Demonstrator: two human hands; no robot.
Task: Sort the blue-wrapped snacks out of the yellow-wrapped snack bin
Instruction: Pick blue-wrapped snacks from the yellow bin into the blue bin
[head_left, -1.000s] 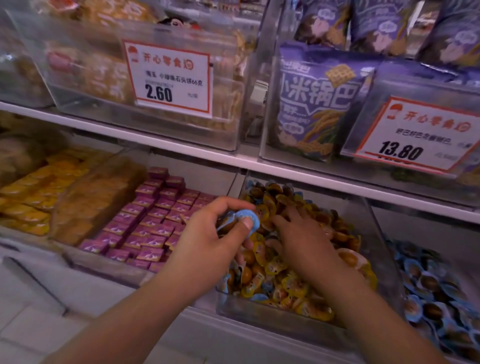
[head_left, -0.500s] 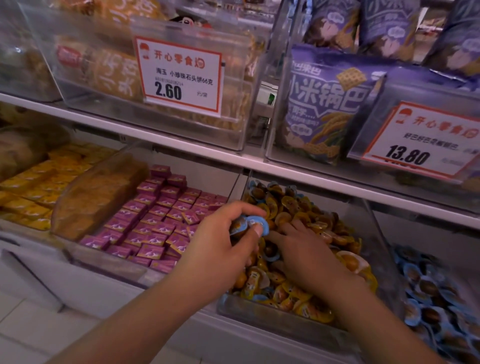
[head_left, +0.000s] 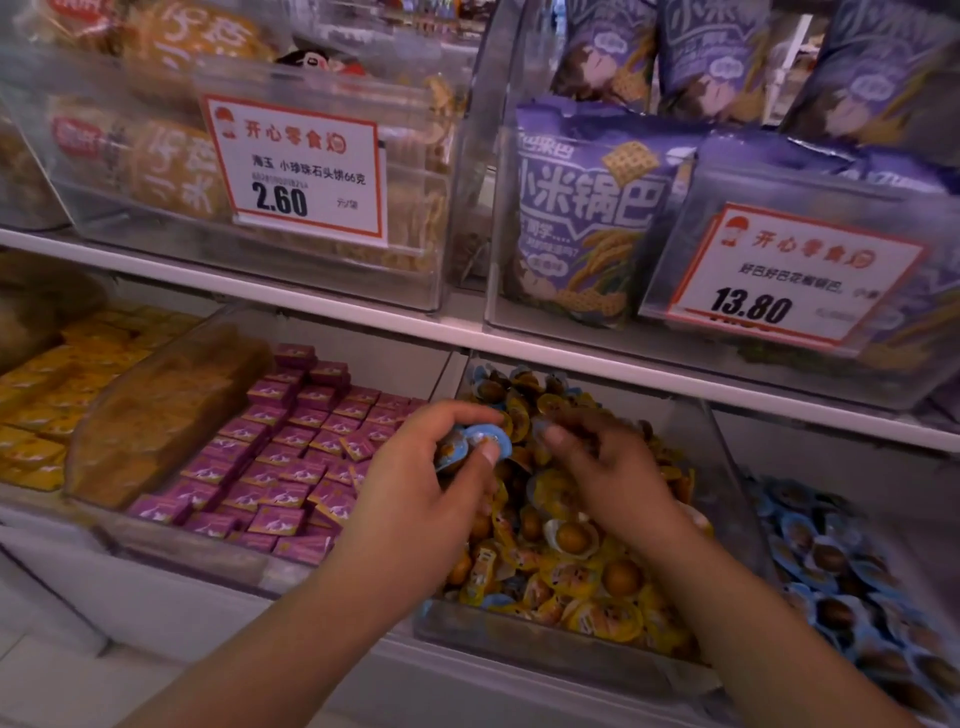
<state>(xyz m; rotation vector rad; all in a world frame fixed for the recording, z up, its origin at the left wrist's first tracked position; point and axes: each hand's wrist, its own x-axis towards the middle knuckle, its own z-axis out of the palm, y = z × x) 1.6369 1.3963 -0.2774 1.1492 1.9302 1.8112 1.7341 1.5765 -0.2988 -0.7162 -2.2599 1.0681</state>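
**A second stray comes up out of the yellow bin**

The left hand (head_left: 415, 499) pinches a small cluster of blue-wrapped, round snack cups (head_left: 480, 441) between thumb and curled fingers, holding them just above the left part of the clear plastic bin of yellow-wrapped snack cups (head_left: 561, 566). At least two cups show in that grip; more may be hidden behind the fingers.

What differs from a second ago is the right hand (head_left: 608, 457). Then it lay flatter, its fingers working down among the yellow wrappers. Now it has risen a little, its fingers curled, with thumb and fingertip closed on a small pale-blue wrapper edge (head_left: 540, 427) just beside the left hand's cluster. The piece is too small to tell whether it is free of the heap.

My reading is that another blue stray has been found and is about to join the ones already collected. More blue rims show at the back of the heap (head_left: 488, 387) and along the front wall, so the sorting is far from done. The neighbouring bin of blue-wrapped cups (head_left: 841, 566), to the right, looks like the proper destination.
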